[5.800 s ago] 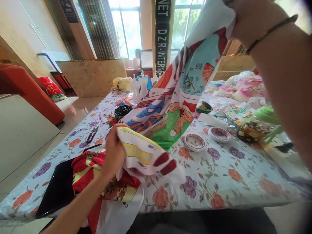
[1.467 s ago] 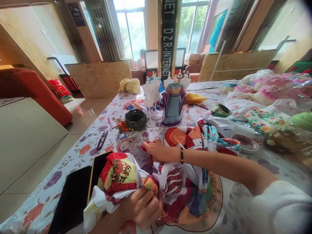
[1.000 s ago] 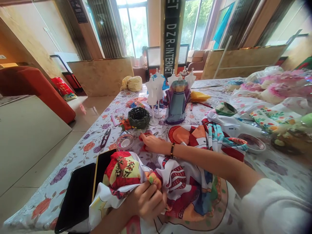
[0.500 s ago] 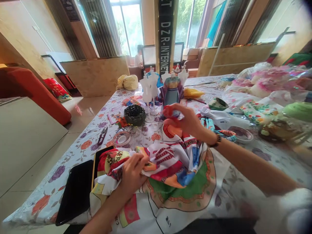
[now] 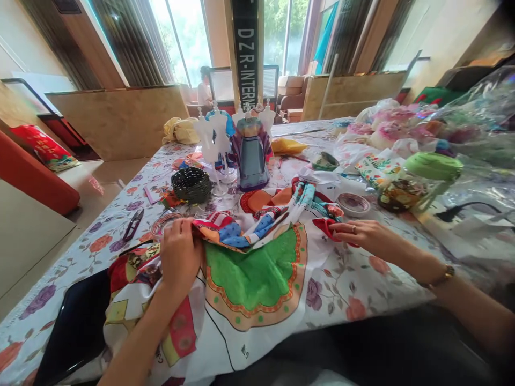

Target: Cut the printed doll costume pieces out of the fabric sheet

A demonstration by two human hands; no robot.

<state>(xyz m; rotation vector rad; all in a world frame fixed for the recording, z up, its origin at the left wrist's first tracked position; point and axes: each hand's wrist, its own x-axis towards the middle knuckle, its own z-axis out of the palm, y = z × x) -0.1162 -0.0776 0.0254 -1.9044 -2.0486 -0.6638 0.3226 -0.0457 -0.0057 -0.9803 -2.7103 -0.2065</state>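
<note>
A large printed cloth (image 5: 257, 268), white with a green scalloped patch and red, blue and orange pieces, lies bunched over the near edge of the flowered table (image 5: 362, 300). My left hand (image 5: 179, 254) is closed on a fold of it at the left. Over at the right, my right hand (image 5: 362, 231) lies low on the table with fingers pinching a small red piece of fabric (image 5: 326, 225) at the cloth's right edge.
A black woven basket (image 5: 192, 184), white mini mannequins (image 5: 212, 140) and a blue doll dress form (image 5: 252, 155) stand behind the cloth. Thread snips (image 5: 133, 224) lie at the left, small dishes (image 5: 353, 203) and a green-lidded jar (image 5: 418, 179) at the right. A black tablet (image 5: 76, 327) sits near left.
My right hand came down from mid-air with the red piece to the table at the right. The cloth is spread flatter, showing the green patch. The camera turned right.
</note>
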